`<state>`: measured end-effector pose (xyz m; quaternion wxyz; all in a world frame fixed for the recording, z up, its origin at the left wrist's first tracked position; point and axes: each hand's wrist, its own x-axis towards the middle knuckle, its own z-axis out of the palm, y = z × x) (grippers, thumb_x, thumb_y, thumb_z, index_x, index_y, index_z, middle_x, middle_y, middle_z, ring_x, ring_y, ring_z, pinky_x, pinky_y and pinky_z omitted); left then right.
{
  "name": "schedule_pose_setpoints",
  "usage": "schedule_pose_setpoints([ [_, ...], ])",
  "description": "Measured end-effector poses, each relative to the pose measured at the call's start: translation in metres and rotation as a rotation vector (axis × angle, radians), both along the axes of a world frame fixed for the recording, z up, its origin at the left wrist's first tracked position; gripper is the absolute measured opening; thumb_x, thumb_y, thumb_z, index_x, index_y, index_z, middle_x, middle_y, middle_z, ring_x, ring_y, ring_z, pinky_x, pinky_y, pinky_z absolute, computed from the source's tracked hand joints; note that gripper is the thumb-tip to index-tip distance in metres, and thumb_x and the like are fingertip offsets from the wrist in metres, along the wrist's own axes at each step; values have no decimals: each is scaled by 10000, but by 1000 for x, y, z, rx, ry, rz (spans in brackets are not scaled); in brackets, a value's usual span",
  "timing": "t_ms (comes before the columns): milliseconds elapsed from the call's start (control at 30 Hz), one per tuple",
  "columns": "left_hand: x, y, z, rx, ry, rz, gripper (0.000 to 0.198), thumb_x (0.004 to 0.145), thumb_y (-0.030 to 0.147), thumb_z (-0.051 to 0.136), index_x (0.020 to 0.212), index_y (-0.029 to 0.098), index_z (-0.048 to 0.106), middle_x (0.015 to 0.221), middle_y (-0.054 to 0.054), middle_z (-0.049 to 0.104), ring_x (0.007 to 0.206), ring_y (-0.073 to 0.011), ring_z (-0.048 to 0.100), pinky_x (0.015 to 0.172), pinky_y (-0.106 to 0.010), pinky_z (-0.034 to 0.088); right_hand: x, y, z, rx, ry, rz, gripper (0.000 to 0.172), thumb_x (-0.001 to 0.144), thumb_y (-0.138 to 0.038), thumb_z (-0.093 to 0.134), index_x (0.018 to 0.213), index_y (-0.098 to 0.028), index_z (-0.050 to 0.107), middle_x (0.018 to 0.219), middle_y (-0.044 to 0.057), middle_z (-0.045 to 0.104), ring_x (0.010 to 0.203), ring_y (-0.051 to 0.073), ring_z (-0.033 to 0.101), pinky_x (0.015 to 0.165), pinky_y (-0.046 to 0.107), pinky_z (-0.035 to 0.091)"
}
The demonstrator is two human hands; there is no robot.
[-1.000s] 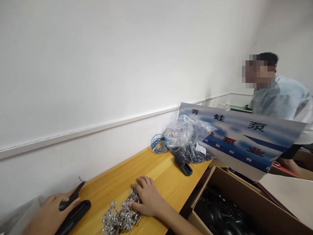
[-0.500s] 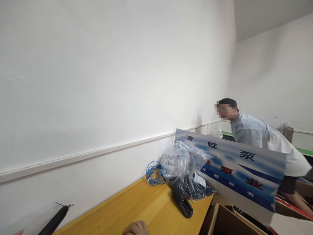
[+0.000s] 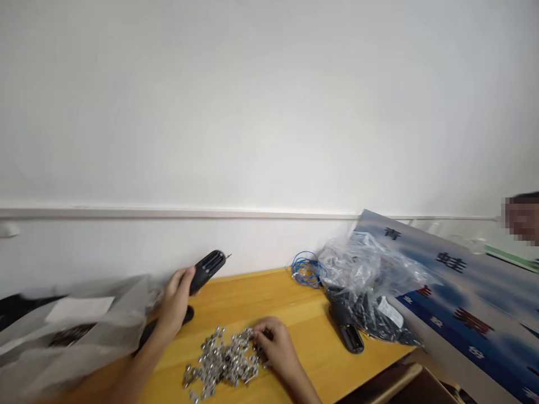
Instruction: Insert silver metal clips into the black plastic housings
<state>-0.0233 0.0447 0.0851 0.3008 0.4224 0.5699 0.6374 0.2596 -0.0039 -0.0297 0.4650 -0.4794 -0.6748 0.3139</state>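
Behind the pile of small metal parts (image 3: 221, 362), the surface (image 3: 303, 314) is free up to the wall (image 3: 269, 112). To the pile's right, free room ends at the black tool (image 3: 346, 331) and plastic bag (image 3: 370, 280); to its left, a grey bag (image 3: 71, 331) blocks.

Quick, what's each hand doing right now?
Left hand: closed around a black slotted plastic part.
Right hand: half-curled on the pile of small metal fittings; cannot tell if gripping any.
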Motion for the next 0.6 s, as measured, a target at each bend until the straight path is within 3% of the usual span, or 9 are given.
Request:
schedule_pose_setpoints([
  [133,10,-10,-5,-36,-141,-144,684,653,707,809,1098,215,642,1076,-78,735,919,-255,715,733,-341,597,2,0,5,26,102,-35,333,899,-536,697,845,-226,805,1073,151,771,1088,331,699,1024,508,516],
  [233,10,-15,-16,-102,-42,-104,772,593,655,874,1159,197,618,1031,-76,722,899,-256,701,740,-334,550,1,4,12,78,151,-120,337,919,-538,689,909,-222,806,1159,151,760,1171,319,673,1101,518,476],
  [333,5,-17,-26,-134,60,-119,754,573,615,895,1136,193,625,1062,-88,718,961,-283,689,763,-343,531,-7,19,32,46,249,-110,299,935,-507,693,962,-225,788,1071,113,771,1079,281,695,1055,467,509],
  [433,-2,-16,-27,-97,168,-194,697,625,581,877,1156,209,621,1134,-93,710,1042,-298,683,843,-366,537,-22,46,61,17,316,25,334,870,-453,779,1129,-243,765,960,47,757,945,221,697,986,391,531],
  [500,-8,-13,-25,-36,282,-239,648,666,558,856,1168,223,622,1230,-103,688,1158,-309,657,962,-397,521,-34,68,78,-50,328,194,574,803,-411,840,1331,-253,681,855,-11,738,855,183,683,937,352,531],
  [600,-12,-9,-22,53,437,-269,562,668,529,849,1095,229,638,1361,-114,628,1300,-318,593,1116,-428,445,-48,94,91,-218,463,309,684,729,-438,883,1337,-229,650,739,-51,701,735,151,648,758,282,522],
])
